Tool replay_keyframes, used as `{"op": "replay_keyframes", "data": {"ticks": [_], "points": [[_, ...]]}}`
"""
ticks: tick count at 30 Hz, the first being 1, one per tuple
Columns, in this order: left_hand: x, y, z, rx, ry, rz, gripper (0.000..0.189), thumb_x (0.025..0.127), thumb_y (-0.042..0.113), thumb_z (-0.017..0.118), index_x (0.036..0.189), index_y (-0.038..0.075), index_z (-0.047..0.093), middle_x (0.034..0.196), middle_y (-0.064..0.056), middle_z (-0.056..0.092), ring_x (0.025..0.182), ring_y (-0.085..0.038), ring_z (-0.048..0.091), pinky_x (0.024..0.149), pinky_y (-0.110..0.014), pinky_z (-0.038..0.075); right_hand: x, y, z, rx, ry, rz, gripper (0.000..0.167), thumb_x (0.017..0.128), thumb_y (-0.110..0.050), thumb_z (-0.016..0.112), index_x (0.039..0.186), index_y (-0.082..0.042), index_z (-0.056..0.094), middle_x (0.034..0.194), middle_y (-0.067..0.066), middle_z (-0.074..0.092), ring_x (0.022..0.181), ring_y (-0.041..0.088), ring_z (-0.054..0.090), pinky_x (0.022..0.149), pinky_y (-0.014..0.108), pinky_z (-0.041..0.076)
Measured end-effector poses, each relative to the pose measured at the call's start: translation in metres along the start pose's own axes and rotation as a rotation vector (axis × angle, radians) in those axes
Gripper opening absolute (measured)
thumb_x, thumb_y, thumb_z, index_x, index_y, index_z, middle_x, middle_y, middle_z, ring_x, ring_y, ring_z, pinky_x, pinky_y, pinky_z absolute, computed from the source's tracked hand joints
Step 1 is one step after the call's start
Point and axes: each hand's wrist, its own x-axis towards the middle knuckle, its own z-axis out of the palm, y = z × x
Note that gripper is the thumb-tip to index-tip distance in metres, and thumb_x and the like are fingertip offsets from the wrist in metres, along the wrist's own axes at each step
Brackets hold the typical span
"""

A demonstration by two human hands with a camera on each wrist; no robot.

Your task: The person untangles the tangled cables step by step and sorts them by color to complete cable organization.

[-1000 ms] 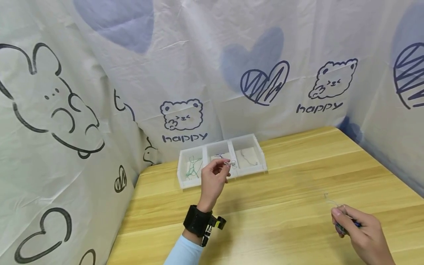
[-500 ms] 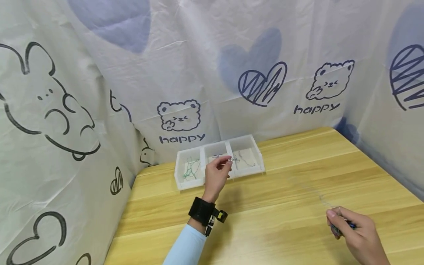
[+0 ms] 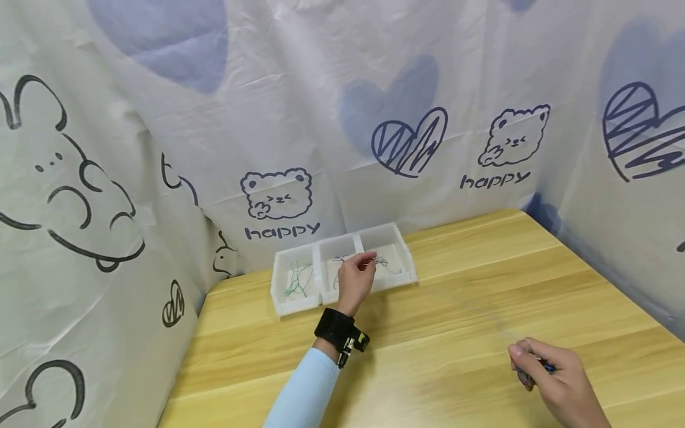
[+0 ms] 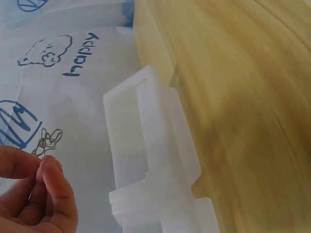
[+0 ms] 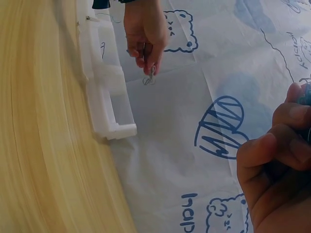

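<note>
A small tangle of grey thread (image 4: 48, 141) is pinched between the thumb and fingertips of my left hand (image 3: 355, 282). That hand is above the white three-part tray (image 3: 299, 306), by its right compartment. Green threads (image 3: 297, 282) lie in the left compartment. Dark blue thread (image 3: 341, 258) shows in the middle one, partly behind the hand. A grey thread (image 3: 395, 271) lies in the right one. My right hand (image 3: 559, 377), over the table at the right, holds a bundle of dark, multicoloured threads (image 3: 527, 377) in its curled fingers. A thin pale strand sticks out from its fingertips.
The wooden table (image 3: 455, 351) reaches back to a white cloth (image 3: 332, 107) printed with hearts and bears. Similar cloth hangs at the left and right sides. The tray stands near the table's back edge. A black strap (image 3: 334, 327) is round the left wrist.
My left hand has moved right along the tray, bringing the grey thread over the right compartment. The head view has turned slightly right. The right hand still holds its bundle.
</note>
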Motion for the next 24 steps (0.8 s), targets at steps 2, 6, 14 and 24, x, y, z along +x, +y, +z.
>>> {"op": "replay_keyframes", "data": {"ticks": [2, 6, 14, 24], "points": [[0.000, -0.002, 0.003, 0.022, -0.011, 0.000, 0.022, 0.096, 0.007, 0.064, 0.115, 0.008, 0.076, 0.095, -0.002, 0.073, 0.083, -0.016, 0.066, 0.067, -0.028, 0.051, 0.000, 0.000, 0.002, 0.012, -0.011, -0.013, 0.036, 0.102, 0.008, 0.049, 0.075, -0.012, 0.062, 0.059, -0.003, 0.048, 0.047, 0.015, 0.044, 0.044, 0.030, 0.038], [0.002, -0.007, 0.007, 0.070, -0.094, -0.021, 0.037, 0.097, 0.002, 0.054, 0.132, 0.004, 0.066, 0.115, -0.012, 0.071, 0.095, -0.023, 0.066, 0.067, -0.027, 0.048, 0.000, -0.001, 0.006, 0.023, -0.022, -0.029, 0.036, 0.101, 0.009, 0.050, 0.076, -0.013, 0.062, 0.059, -0.004, 0.048, 0.047, 0.014, 0.045, 0.043, 0.028, 0.039], [-0.010, -0.001, -0.003, 0.041, -0.227, -0.055, 0.037, 0.101, 0.009, 0.053, 0.137, 0.011, 0.062, 0.135, -0.013, 0.063, 0.108, -0.024, 0.065, 0.074, -0.029, 0.051, 0.002, -0.004, 0.010, 0.023, -0.054, -0.055, 0.036, 0.101, 0.009, 0.049, 0.077, -0.015, 0.062, 0.061, -0.005, 0.049, 0.049, 0.013, 0.046, 0.044, 0.028, 0.040], [-0.038, 0.081, -0.044, -0.230, -0.116, 0.233, 0.024, 0.105, 0.005, 0.053, 0.124, -0.001, 0.066, 0.108, -0.018, 0.071, 0.088, -0.031, 0.068, 0.075, -0.028, 0.052, 0.004, -0.007, 0.017, 0.042, -0.088, -0.080, 0.035, 0.101, 0.010, 0.050, 0.077, -0.014, 0.061, 0.062, -0.005, 0.049, 0.049, 0.013, 0.046, 0.044, 0.028, 0.040]]}}
